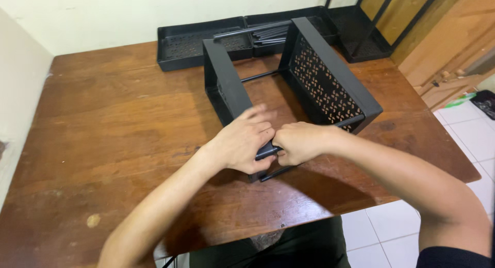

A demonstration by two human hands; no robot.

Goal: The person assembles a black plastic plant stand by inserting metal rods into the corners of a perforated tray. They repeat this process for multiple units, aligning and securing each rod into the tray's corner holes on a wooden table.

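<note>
A black perforated rack stands partly assembled on the wooden table [113, 118]: a left shelf panel [223, 85] and a right shelf panel [330, 79] on edge, joined by a thin black rod [260, 76] at the back. My left hand [241, 141] grips the near corner of the left panel. My right hand [299, 142] is closed around a short black tube [267, 152] at that same corner, knuckles touching the left hand. Another rod [276, 173] runs along the table under my hands.
Two flat black perforated trays [191, 43] lie at the table's far edge, with several loose black tubes [268, 33] on them. A black frame [371, 41] stands beyond the far right corner. White floor tiles lie to the right.
</note>
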